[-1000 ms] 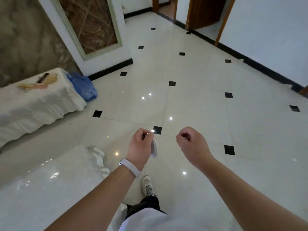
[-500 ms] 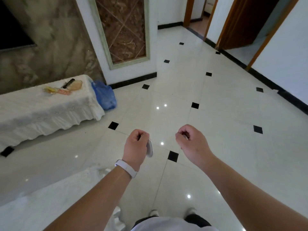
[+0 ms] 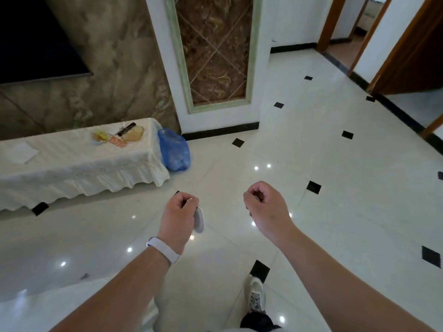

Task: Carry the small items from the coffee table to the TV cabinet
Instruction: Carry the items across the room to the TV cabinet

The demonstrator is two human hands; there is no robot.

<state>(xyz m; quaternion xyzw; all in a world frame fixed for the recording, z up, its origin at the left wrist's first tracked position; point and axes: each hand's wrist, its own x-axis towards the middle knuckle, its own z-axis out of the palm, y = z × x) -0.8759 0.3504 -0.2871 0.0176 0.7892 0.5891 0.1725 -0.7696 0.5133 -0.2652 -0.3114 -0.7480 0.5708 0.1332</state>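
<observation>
My left hand (image 3: 178, 215) is closed on a small flat white oval item (image 3: 199, 219) that hangs below the fingers; a white band sits on that wrist. My right hand (image 3: 265, 206) is a closed fist; whatever it holds is hidden inside. Both hands hover over the floor in the middle of the view. The TV cabinet (image 3: 72, 168), draped in a white cloth, stands ahead at the left. On its right end lie a glass dish (image 3: 133, 135), a dark remote (image 3: 125, 129) and some yellow and orange packets (image 3: 106, 138). The coffee table's glossy white edge (image 3: 36, 305) shows at the bottom left.
A blue plastic bag (image 3: 175, 152) leans against the cabinet's right end. A dark TV screen (image 3: 36, 44) hangs above the cabinet. White floor tiles with black insets spread to the right, and wooden doorways (image 3: 354, 37) open at the far right. A white paper (image 3: 22, 153) lies on the cabinet.
The view has swung left and moved forward: the cabinet is now nearer and more central. Both hands keep the same closed grip in front of me.
</observation>
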